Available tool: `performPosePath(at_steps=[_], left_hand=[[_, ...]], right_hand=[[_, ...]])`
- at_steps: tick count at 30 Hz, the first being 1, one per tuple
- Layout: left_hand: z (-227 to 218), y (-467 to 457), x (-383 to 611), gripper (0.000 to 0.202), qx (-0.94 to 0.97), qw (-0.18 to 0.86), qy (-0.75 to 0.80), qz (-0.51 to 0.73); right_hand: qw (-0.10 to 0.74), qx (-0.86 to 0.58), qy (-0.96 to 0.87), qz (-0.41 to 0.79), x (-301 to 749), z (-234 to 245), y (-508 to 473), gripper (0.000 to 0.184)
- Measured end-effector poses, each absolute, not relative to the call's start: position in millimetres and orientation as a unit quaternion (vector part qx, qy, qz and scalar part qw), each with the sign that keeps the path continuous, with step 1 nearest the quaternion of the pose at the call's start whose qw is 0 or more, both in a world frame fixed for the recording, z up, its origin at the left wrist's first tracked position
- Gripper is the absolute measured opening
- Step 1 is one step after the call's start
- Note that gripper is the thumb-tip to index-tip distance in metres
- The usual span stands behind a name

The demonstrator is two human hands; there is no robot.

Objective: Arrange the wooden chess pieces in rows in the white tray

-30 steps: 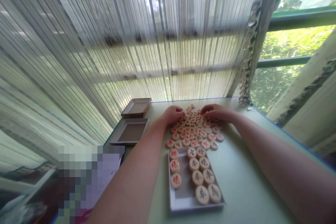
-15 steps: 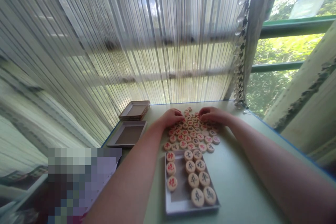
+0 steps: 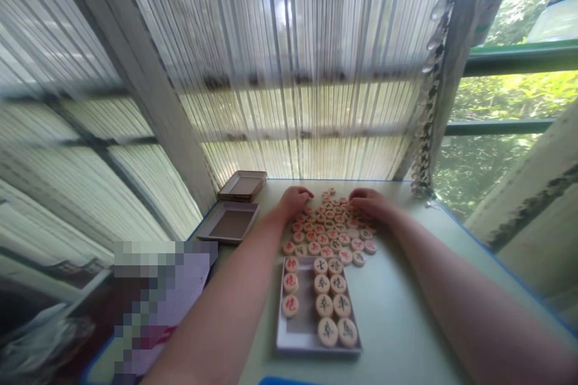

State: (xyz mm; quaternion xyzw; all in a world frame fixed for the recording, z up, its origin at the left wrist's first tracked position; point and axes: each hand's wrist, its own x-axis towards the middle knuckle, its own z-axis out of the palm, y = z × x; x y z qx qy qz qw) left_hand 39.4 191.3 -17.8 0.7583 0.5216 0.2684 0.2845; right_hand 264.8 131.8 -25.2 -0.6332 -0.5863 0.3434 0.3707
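Note:
Many round, pale xiangqi pieces [image 3: 332,233] with red or black characters lie in a loose heap on the table. At the heap's far left edge, my left hand [image 3: 295,201] rests with its fingers curled in; whatever lies under them is hidden. My right hand [image 3: 368,201] is at the far right edge, fingers bent and pressed close together against the outer pieces. Nearer to me stands a shallow grey-white box tray [image 3: 293,341]. Three red pieces [image 3: 291,284] line its left side, and two columns of black pieces [image 3: 332,304] fill its right side.
Another shallow tray [image 3: 232,225] sits at the left beside my left forearm, with a small stack of trays [image 3: 244,185] behind it. The pale green tabletop [image 3: 397,313] has a blue edge. A striped curtain [image 3: 293,102] hangs beyond the table.
My left hand has drawn a little left, away from the heap's middle. The right hand stays at the heap's right edge. The whole view has shifted slightly.

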Motion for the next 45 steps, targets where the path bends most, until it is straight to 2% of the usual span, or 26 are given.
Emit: performPosePath(at_steps=[4, 9, 15, 22, 30, 33, 35, 38, 40, 41, 43, 45], left_hand=[[-15, 181, 39, 0.032, 0.763, 0.313, 0.521, 0.217], [-17, 170, 21, 0.032, 0.779, 0.321, 0.487, 0.232], [-22, 153, -2, 0.029, 0.738, 0.279, 0.537, 0.297], [-22, 121, -14, 0.040, 0.743, 0.294, 0.529, 0.286], [-27, 121, -9, 0.052, 0.816, 0.198, 0.483, 0.248], [-24, 122, -9, 0.045, 0.830, 0.153, 0.482, 0.234], [-21, 120, -9, 0.038, 0.834, 0.111, 0.487, 0.236], [-18, 118, -10, 0.031, 0.836, 0.074, 0.491, 0.233], [-16, 117, -10, 0.028, 0.832, 0.073, 0.509, 0.206], [-14, 117, -11, 0.026, 0.829, 0.074, 0.521, 0.189], [-9, 115, -13, 0.023, 0.822, 0.070, 0.542, 0.163], [-5, 112, -15, 0.020, 0.819, 0.062, 0.550, 0.149]], right_hand=[[0.458, -0.645, -0.540, 0.288, 270, -32, 133, 0.020], [0.454, -0.631, -0.563, 0.280, 276, -38, 136, 0.022], [0.466, -0.627, -0.536, 0.320, 277, -39, 134, 0.027], [0.448, -0.632, -0.548, 0.314, 276, -32, 129, 0.026], [0.434, -0.645, -0.527, 0.343, 267, -30, 125, 0.024], [0.439, -0.652, -0.527, 0.323, 266, -30, 124, 0.023], [0.457, -0.658, -0.526, 0.286, 264, -29, 122, 0.023], [0.466, -0.647, -0.580, 0.168, 251, -21, 117, 0.021], [0.439, -0.623, -0.635, 0.126, 234, -12, 111, 0.021], [0.420, -0.617, -0.650, 0.145, 223, -6, 106, 0.023], [0.342, -0.594, -0.702, 0.194, 202, 4, 94, 0.024], [0.266, -0.583, -0.745, 0.184, 186, 12, 79, 0.021]])
